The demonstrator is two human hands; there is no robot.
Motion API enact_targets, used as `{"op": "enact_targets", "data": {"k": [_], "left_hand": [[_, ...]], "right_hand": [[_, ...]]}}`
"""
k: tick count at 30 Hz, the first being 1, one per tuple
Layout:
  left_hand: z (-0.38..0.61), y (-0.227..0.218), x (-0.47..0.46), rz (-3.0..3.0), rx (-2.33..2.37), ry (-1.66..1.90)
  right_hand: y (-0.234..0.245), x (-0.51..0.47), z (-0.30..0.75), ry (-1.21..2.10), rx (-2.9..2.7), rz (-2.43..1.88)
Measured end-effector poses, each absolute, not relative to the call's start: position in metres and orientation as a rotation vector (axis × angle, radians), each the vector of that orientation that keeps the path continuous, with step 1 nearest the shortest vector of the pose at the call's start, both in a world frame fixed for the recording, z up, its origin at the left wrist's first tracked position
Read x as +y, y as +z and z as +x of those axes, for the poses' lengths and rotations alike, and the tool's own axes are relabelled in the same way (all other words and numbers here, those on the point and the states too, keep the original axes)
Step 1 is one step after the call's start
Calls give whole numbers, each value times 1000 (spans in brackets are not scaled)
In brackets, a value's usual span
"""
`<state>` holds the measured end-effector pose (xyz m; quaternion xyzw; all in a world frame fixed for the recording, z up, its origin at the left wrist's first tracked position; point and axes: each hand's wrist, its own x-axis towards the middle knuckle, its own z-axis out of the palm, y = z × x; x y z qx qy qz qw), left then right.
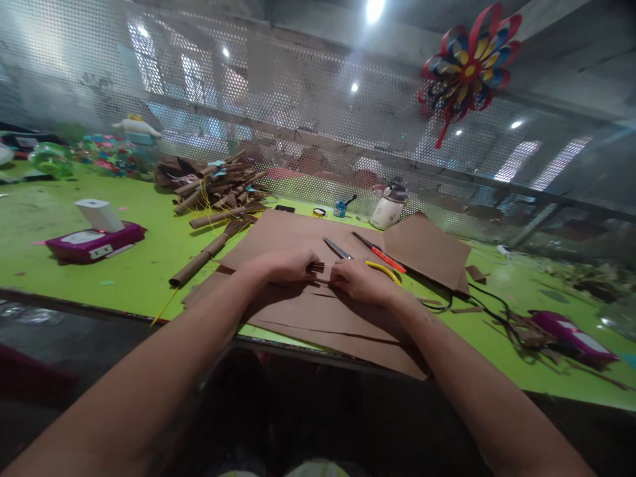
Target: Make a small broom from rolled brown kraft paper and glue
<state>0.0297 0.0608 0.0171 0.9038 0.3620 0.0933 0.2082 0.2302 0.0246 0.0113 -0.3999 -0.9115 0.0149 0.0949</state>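
From my seat at the remote feed, I see both of my arms stretched forward over the near edge of the green table (pixel 124 271). My left hand (pixel 285 265) is curled shut, knuckles up, with its fingertips pinched on one end of a small paper roll (pixel 317 267). My right hand (pixel 365 281) is closed the same way and grips the other end, so the roll sits between the two hands, right on top of the brown paper sheet (pixel 328 318) spread in front of me. That sheet lies flat and overlaps other brown sheets; one further sheet (pixel 427 248) lies behind my right hand. Just beyond my right knuckles rest the scissors (pixel 338 250), with yellow handles, and beside them an orange-handled cutter (pixel 385 257). To the left, a long tube (pixel 203 255) lies on the table, and further back is a heap of paper tubes (pixel 218 189). A white jar (pixel 388 207) stands by the mesh wall, and a pinwheel (pixel 470 66) hangs above it.
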Motion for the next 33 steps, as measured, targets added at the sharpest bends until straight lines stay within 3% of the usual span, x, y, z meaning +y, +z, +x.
{"op": "enact_targets", "data": {"k": [17,24,33], "left_hand": [[25,28,49,2557,1071,191],[29,40,53,2409,941,395],[31,36,50,1977,654,448]], "right_hand": [[19,4,224,-334,-2802,-1315],[22,12,225,-195,-2652,-1265],[23,10,224,-433,-2516,-1197]]}}
